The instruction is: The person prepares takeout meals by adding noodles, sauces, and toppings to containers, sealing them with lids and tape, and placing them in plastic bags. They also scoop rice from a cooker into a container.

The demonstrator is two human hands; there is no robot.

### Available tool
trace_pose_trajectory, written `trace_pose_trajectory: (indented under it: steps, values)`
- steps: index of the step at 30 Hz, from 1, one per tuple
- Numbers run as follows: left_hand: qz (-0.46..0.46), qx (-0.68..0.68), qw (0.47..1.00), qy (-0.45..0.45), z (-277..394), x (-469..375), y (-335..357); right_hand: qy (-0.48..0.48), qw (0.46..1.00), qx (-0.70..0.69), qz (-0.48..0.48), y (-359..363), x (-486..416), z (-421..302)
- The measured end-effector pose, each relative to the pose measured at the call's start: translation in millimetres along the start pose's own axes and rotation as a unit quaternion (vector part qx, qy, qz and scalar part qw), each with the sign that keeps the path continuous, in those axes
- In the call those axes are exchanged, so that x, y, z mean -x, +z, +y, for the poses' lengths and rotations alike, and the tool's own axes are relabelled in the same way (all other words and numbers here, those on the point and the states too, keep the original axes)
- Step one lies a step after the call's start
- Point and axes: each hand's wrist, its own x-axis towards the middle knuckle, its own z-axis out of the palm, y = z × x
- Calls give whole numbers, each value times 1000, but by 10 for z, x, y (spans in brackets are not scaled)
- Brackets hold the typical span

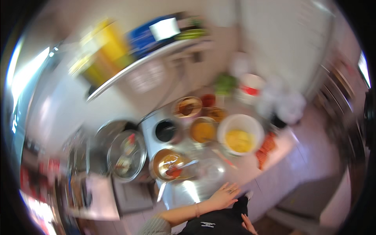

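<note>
My left hand [225,195] is stretched out at the front edge of the stainless-steel table [176,192], fingers apart and holding nothing. My right hand [248,224] hangs low beside the black apron [217,221], partly out of sight, with no object visible in it. A long-handled pan [156,164] with orange-brown contents and a spoon [191,163] stands on the table. Behind my left hand is a white bucket [227,126] with yellow contents [239,141]. A container of orange-yellow food [202,131] is beside it. The picture is blurred.
Orange-red packs [265,148] lie at the table's right side. A dark pot [166,130] and several food containers line the back. Large metal pans [142,155] stand left. Overhead runs a wall shelf [141,63]. White bags [289,107] are at the far right corner.
</note>
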Motion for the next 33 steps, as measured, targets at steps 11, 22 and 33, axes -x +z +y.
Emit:
trace_pose_trajectory:
  steps: [11,22,33]
  values:
    - [-350,405,824,-186,675,-2745,1541,318,922,-158,153,-2562,896,779]
    - [-445,370,799,-162,1831,-6643,1942,281,840,-336,321,-5100,791,2618]
    - [-82,272,936,208,5432,-13714,2296,331,441,-306,776,-8754,1448,3344]
